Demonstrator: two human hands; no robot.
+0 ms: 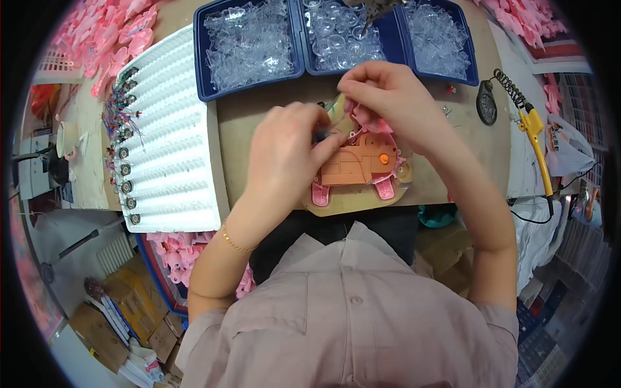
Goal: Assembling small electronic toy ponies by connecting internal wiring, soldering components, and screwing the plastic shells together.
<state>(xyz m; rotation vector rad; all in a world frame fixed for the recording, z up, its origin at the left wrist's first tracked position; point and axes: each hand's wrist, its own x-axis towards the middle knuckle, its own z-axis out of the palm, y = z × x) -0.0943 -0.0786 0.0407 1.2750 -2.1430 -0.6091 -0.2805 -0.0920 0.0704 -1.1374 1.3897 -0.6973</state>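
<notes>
Pink plastic makes up the toy shell (384, 190) I see lying open on a tan board (343, 205) at the near edge of the desk (252, 142), an orange-brown casing (349, 169) set inside it. At its upper left the person's left hand (284, 139) curls, thumb and forefinger around a small dark part (319, 135), though I can't tell how firmly, while the right hand (387, 90) hovers above the shell's top with thumb and fingertips pressed together, whatever they pinch too small to make out. Blue bins (253, 89) of clear plastic pieces stand beyond.
</notes>
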